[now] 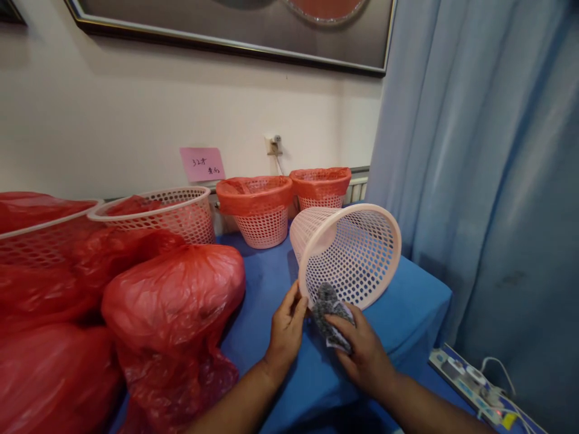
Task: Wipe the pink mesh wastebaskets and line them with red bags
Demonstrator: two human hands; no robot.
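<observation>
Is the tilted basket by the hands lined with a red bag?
No, the tilted basket shows only bare pink mesh, no red bag inside.

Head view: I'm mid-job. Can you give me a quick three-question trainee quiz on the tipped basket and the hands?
1. True or false: the pink basket stands upright on the table.
2. What does the right hand hold at the basket's mouth? A) grey speckled bundle B) a power strip C) a pink note
3. Short answer: what colour are the bags lining the two baskets by the wall?

Key: 1 false, it lies tipped on its side. 2 A. 3 red.
</observation>
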